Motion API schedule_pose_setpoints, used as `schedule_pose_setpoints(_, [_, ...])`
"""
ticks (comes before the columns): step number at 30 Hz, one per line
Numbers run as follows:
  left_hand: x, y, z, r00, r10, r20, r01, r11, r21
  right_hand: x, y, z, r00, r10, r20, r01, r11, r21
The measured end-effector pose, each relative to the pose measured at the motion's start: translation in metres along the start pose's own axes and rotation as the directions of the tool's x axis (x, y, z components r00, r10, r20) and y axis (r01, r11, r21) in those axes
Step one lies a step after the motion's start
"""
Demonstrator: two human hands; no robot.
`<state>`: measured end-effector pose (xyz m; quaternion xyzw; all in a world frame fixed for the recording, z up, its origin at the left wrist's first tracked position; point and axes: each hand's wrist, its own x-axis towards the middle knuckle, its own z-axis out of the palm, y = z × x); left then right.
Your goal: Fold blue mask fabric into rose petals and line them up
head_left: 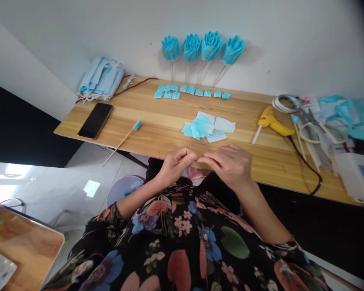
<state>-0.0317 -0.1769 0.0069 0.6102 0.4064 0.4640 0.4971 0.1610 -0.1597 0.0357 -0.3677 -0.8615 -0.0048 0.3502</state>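
Observation:
My left hand (179, 162) and my right hand (229, 163) meet at the table's front edge, thumbs and fingertips pinched and nearly touching. Whatever lies between the fingertips is too small or hidden to make out. Just beyond them is a loose pile of light blue and white fabric pieces (202, 127). To the left, a thin wooden stick (121, 142) with a small blue wrapped tip (137, 125) juts over the edge. Farther back, small blue petal-shaped pieces (199, 92) lie in rows. Blue fabric flowers (191, 47) on sticks lean against the wall behind.
A phone (96, 120) and a stack of blue face masks (102, 79) lie at the left. On the right are a yellow glue gun (272, 121) with its black cable, a tape roll (286, 104), scissors (310, 132), a white container (354, 176) and blue scraps (356, 113). A bin (117, 190) stands below.

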Motion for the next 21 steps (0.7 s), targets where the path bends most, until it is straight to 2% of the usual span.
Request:
schedule_pose_setpoints(3, [-0.001,-0.003,-0.001,1.000,-0.019,0.017,0.020,0.998,-0.060,-0.002,0.001,0.004,1.000,0.021,0.023,-0.021,1.000,0.009])
schedule_pose_setpoints(5, [-0.001,-0.005,-0.001,1.000,0.015,0.023,-0.015,1.000,-0.026,-0.003,0.002,0.006,0.999,0.029,0.042,-0.029,1.000,0.006])
schedule_pose_setpoints(8, [0.001,-0.008,-0.002,0.983,0.184,-0.019,-0.180,0.973,0.142,-0.004,0.000,0.009,0.997,0.050,0.065,-0.050,0.999,-0.007])
schedule_pose_setpoints(11, [0.006,-0.009,-0.006,0.933,0.359,-0.004,-0.338,0.884,0.322,-0.004,-0.001,0.010,0.994,0.068,0.085,-0.064,0.997,-0.052])
schedule_pose_setpoints(13, [0.010,-0.008,-0.011,0.917,0.391,0.083,-0.385,0.807,0.447,-0.003,0.000,0.010,0.992,0.051,0.115,-0.038,0.993,-0.113])
schedule_pose_setpoints(17, [0.019,-0.003,-0.021,0.882,0.309,0.357,-0.471,0.555,0.685,-0.001,0.006,0.010,0.979,-0.021,0.200,0.060,0.979,-0.194])
schedule_pose_setpoints(19, [0.023,-0.001,-0.024,0.850,0.287,0.442,-0.527,0.459,0.716,-0.001,0.009,0.012,0.975,-0.049,0.218,0.093,0.977,-0.194])
schedule_pose_setpoints(21, [0.028,-0.001,-0.026,0.813,0.300,0.499,-0.582,0.402,0.707,-0.001,0.013,0.015,0.974,-0.074,0.216,0.113,0.979,-0.173])
